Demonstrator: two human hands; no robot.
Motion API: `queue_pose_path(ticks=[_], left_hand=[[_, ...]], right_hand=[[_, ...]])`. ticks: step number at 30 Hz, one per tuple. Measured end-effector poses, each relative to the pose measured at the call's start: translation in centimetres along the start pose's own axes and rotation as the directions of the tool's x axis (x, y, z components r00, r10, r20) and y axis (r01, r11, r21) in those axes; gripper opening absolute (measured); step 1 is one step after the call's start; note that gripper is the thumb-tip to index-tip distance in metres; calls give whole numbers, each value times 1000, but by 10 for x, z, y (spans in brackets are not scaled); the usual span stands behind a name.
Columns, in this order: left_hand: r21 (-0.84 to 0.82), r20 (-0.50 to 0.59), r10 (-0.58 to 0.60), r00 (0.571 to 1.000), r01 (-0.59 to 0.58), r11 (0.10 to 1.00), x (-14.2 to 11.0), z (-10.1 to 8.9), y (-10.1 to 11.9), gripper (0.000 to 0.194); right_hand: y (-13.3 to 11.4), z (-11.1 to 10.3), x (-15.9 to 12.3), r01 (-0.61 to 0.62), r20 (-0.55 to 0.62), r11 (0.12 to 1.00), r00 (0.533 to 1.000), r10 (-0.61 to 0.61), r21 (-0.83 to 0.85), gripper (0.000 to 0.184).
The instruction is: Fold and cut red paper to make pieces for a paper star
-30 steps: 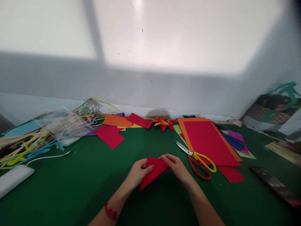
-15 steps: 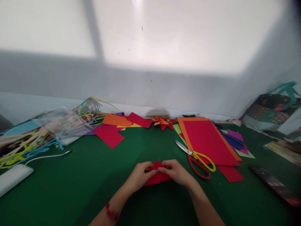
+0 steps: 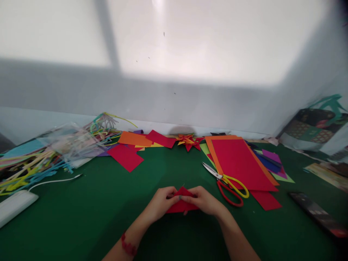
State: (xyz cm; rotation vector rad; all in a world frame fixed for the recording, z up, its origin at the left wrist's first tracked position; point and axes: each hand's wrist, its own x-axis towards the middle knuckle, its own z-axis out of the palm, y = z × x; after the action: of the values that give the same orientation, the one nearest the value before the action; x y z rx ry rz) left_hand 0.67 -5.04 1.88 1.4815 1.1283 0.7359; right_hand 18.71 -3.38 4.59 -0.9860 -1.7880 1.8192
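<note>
A folded piece of red paper (image 3: 181, 207) is held between both hands above the green table (image 3: 108, 217), its pointed top showing between them. My left hand (image 3: 161, 203) grips its left side, thumb on the front face. From the right, my right hand (image 3: 204, 200) pinches it too, and the two thumbs nearly meet at the middle. One fingertip shows below the paper's lower edge; most other fingers are hidden behind it. Scissors (image 3: 231, 186) with one yellow and one red handle lie to the right of my right hand.
Red and orange sheets (image 3: 240, 159) lie behind the scissors. Folded paper stars (image 3: 189, 141) sit near the wall, beside small red and orange pieces (image 3: 136, 139). Colourful strips (image 3: 35, 166) and a white power strip (image 3: 19, 206) are at left. A phone (image 3: 315, 212) lies at right.
The red paper has been turned so a point faces up. My right hand has shifted from its right corner to a grip mirroring the left, with the thumbs brought together.
</note>
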Motion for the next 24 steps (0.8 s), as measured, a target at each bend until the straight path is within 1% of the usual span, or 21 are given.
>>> queue_pose_path(ticks=[3,5,9,12,16,21,24], left_hand=[[64,-21,5,1000,-4,998,0,-1,2,28],[112,-30,20,999,-17,994,-1,-2,4,29],[186,8,56,998,-56,981,-3,-2,4,28],[207,13,60,998,-61,976,-2,-2,3,29],[160,-18,28,999,-24,987,-2,-1,2,33],[16,24,-40,999,40,999,-2,1,0,33],[-64,-26,-53,998,51,997,0,3,-5,31]], right_hand=[[2,-1,0,4,-9,1000,1000,-4,7,35],[2,-2,0,-3,-7,1000,1000,3,-18,36],[4,-2,0,2,-8,992,1000,-3,-124,34],[7,-2,0,-5,-40,988,999,-1,-154,31],[6,-3,-3,-27,-36,994,999,24,-104,31],[0,-1,-3,-31,-14,999,999,31,-8,32],[1,0,1,1,-13,999,1000,0,50,32]])
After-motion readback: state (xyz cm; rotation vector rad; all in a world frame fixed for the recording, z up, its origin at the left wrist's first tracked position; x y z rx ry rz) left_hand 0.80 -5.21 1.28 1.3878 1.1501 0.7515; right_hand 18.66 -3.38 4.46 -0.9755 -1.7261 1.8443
